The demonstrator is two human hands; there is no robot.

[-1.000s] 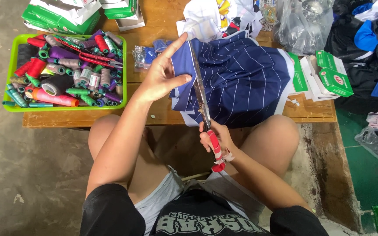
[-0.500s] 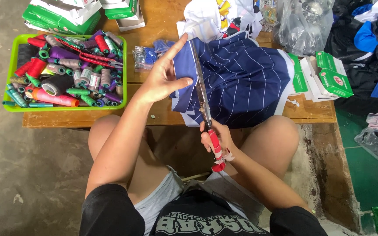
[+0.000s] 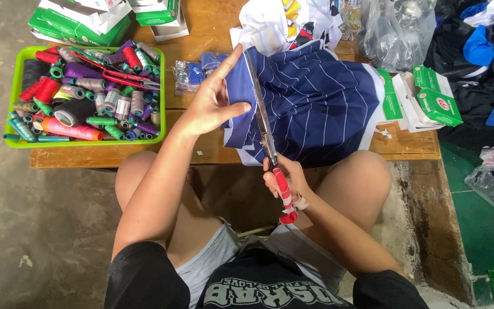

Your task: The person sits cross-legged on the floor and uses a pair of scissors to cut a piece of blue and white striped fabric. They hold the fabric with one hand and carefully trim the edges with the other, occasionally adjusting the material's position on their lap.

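Note:
A navy cloth with thin white stripes [image 3: 315, 103] lies on the low wooden table [image 3: 201, 151] and hangs over its near edge. My left hand [image 3: 212, 103] pinches the cloth's left edge, index finger stretched out along it. My right hand [image 3: 284, 177] grips red-handled scissors [image 3: 270, 143]. Their long blades run up along the cloth, close beside my left thumb.
A green tray [image 3: 12, 140] of several thread spools, with red-handled scissors [image 3: 118, 76] on top, stands at the table's left. Green-and-white boxes [image 3: 430, 97] lie at the right and at the back left [image 3: 81, 23]. Clear plastic bags [image 3: 395, 28] and heaped clothes [image 3: 487, 51] fill the back right.
The scissor blades have crept slightly farther up the cloth. Both hands hold nearly the same positions.

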